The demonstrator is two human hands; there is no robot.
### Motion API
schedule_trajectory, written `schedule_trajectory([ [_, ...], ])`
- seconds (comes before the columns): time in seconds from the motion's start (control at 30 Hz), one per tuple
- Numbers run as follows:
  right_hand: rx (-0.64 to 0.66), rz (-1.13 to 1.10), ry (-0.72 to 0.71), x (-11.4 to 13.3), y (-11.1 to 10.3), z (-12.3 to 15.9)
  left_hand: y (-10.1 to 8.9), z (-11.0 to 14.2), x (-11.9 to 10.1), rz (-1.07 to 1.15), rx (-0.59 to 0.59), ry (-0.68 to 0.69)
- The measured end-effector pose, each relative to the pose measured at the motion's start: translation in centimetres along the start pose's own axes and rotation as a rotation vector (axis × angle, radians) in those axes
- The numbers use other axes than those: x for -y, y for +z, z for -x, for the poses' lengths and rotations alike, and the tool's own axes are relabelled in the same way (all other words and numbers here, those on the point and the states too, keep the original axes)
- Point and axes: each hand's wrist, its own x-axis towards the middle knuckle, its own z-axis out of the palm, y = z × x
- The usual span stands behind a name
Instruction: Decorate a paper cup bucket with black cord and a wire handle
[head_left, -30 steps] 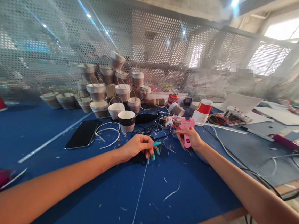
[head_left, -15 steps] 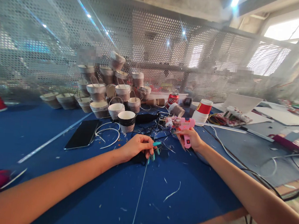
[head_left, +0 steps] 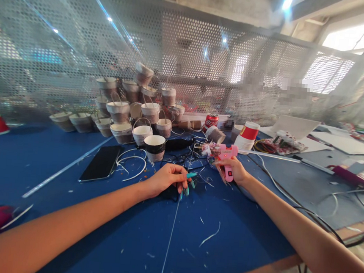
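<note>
My right hand (head_left: 237, 170) is wrapped round the handle of a pink hot glue gun (head_left: 228, 151). A small red light shows on its side, and the nozzle, matted with whitish strands, points left. A clear glue stick (head_left: 272, 156) sticks out of its back. My left hand (head_left: 173, 179), with long turquoise nails, is closed in a pinch just above the table; whatever it holds, if anything, is too small to make out. Behind it stands a paper cup (head_left: 154, 148) with a black band under its rim. Tangled black cable (head_left: 180, 158) lies between the hands.
Several small handled buckets (head_left: 117, 111) are stacked at the back left. A phone (head_left: 99, 163) and white cord (head_left: 144, 163) lie left. Red-and-white cups (head_left: 249, 134) and a soda can (head_left: 211, 121) stand behind the gun. Glue threads litter the blue table (head_left: 223, 242); cables trail right.
</note>
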Motion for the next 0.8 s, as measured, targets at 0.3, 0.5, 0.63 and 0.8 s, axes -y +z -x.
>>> schedule_trajectory([
  [0.3, 0.000, 0.013, 0.013, -0.3, -0.2, -0.2, -0.2, -0.1, 0.1, 0.006, 0.005, 0.003],
  [0.5, 0.024, 0.036, 0.025, 0.3, 0.0, 0.2, -0.1, -0.1, 0.1, 0.004, 0.001, 0.001],
  [0.63, 0.088, 0.025, 0.059, 0.5, -0.3, 0.2, -0.1, -0.1, 0.1, 0.016, -0.005, 0.000],
  [0.8, 0.076, 0.062, -0.025, 0.9, -1.1, 0.1, 0.0, 0.0, 0.0, 0.041, -0.024, 0.013],
])
